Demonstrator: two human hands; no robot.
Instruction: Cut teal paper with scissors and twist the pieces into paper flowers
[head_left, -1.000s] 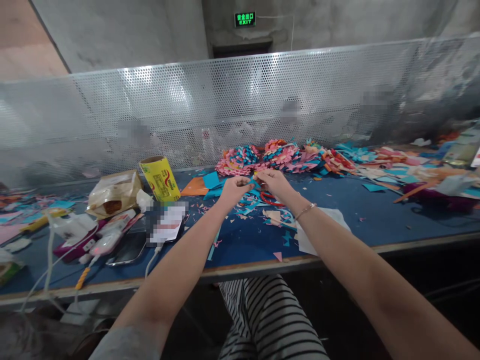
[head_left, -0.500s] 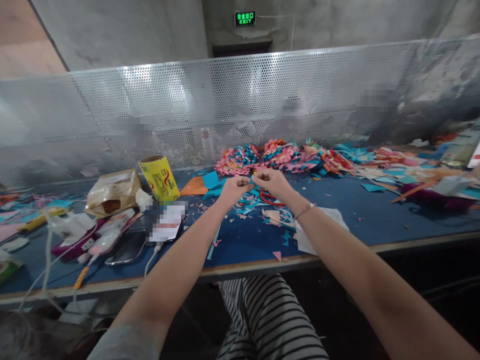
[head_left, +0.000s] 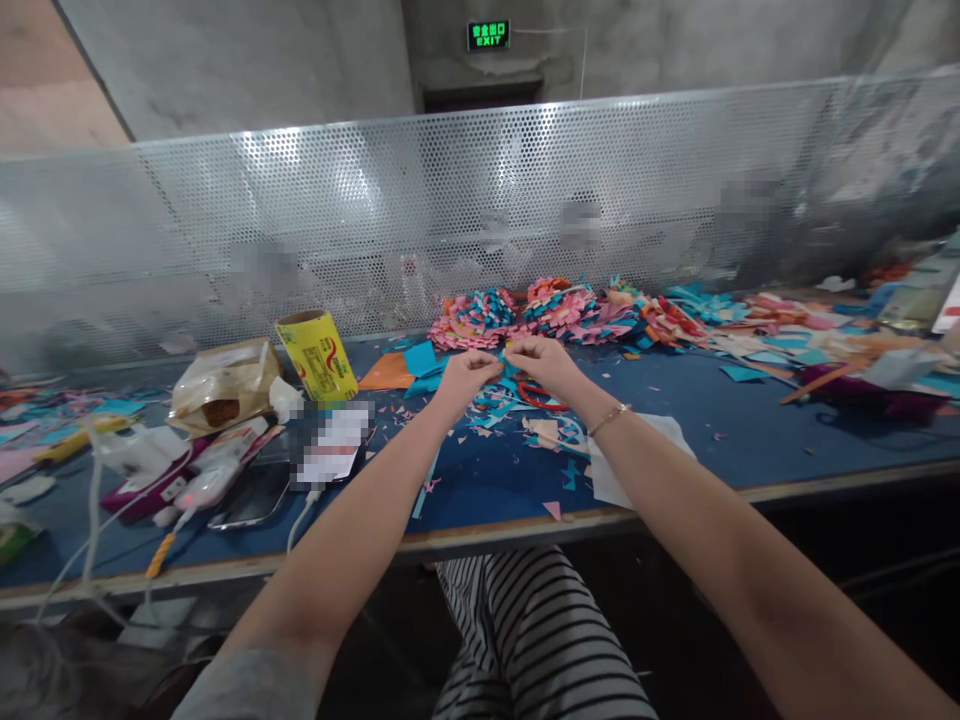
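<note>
My left hand (head_left: 466, 376) and my right hand (head_left: 541, 362) meet over the blue table (head_left: 750, 430), fingers pinched together on a small blue paper piece (head_left: 505, 366) held between them. Under the hands lie blue and pink paper scraps (head_left: 517, 420) and red-handled scissors (head_left: 541, 400). Just behind stand finished folded paper flowers (head_left: 525, 310) in pink, blue and orange. A bracelet sits on my right wrist.
At left lie a yellow roll (head_left: 316, 355), a brown snack bag (head_left: 223, 385), a phone (head_left: 251, 505) with cables and packets. More coloured paper (head_left: 795, 340) covers the right side. A perforated metal screen (head_left: 375, 220) closes off the back. White paper (head_left: 637, 465) lies near my right forearm.
The hands have stayed in place, only shifting their fingers slightly on the small paper piece. Nothing else on the table has moved.
</note>
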